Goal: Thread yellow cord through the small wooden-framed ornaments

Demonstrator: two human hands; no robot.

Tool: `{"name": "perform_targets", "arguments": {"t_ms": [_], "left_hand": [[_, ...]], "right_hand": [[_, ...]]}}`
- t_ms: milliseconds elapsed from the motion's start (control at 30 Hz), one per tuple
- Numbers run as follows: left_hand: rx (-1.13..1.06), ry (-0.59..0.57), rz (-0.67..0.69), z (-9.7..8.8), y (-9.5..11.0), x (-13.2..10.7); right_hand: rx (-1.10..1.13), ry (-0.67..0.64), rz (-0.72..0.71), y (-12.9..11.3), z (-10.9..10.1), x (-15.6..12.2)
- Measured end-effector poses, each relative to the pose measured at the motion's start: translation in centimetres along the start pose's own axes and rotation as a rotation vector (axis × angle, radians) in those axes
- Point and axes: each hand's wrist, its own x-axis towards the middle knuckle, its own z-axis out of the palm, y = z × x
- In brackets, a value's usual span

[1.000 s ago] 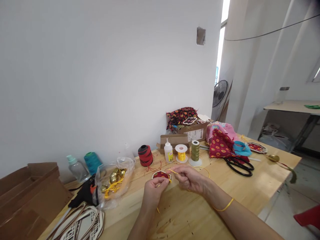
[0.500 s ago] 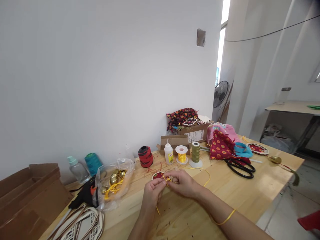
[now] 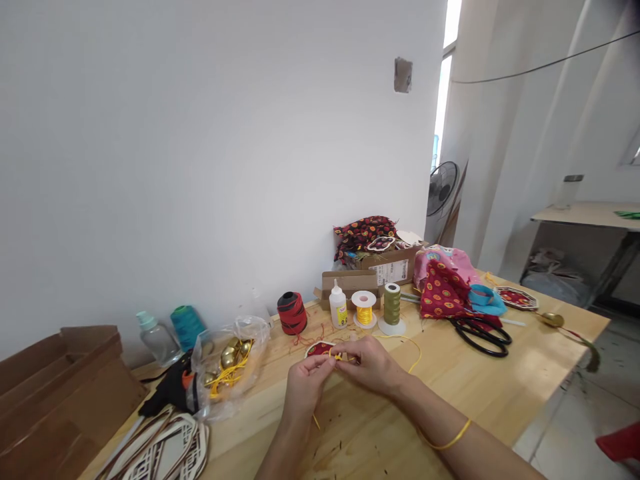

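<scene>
**A:** Risks, left to right?

**B:** Black hot-glue gun (image 3: pixel 170 393) and clear plastic bag of gold bells (image 3: pixel 227 363) sit near the left forearm. A wide elbow swing could drag them. Low risk, I'd say.

**A:** Hands?

**B:** Left hand (image 3: pixel 306 387) is closed, fingertips pinching the small red fabric disc with a pale rim (image 3: pixel 320 349). That's mid-table on the light wooden table (image 3: pixel 475 380), just in front of the spools. Right hand (image 3: pixel 373 365) is closed too, pinching the thin yellow cord (image 3: pixel 417 352) right beside the disc. Fingertips of the 2 hands meet there.

**A:** Main failure?

**B:** Cord slipping out of the pinch, since it's thin and looks slick. Its slack loop lies on the table right of the right hand, near the olive-green thread spool (image 3: pixel 392 307). A hard tug could catch that spool's base and tip it.

**A:** Disc itself?

**B:** Small, dark red patterned cloth, pale edge, mostly hidden by fingers. Cord meets its right end. Knotted or only threaded, can't tell, too small. 1 short cord tail hangs under the left hand.
</scene>
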Motion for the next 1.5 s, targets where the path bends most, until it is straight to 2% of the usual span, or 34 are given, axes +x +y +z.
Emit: {"name": "perform_targets", "arguments": {"t_ms": [500, 867, 1267, 1500], "left_hand": [[-0.064, -0.143, -0.095, -0.2, 0.2, -0.3], [-0.037, -0.083, 0.035, -0.6, 0.0, -0.2], [-0.068, 0.000, 0.062, -0.6, 0.4, -0.4], [-0.123, -0.069, 0.055, -0.4, 0.5, -0.4]], "right_hand": [[-0.120, 0.015, -0.001, 0.3, 0.2, 0.1], [-0.081, 0.052, -0.071, -0.2, -0.3, 0.1], [-0.123, 0.057, -0.119, -0.4, -0.5, 0.1], [-0.074, 0.046, -0.047, -0.7, -0.6, 0.2]]}}
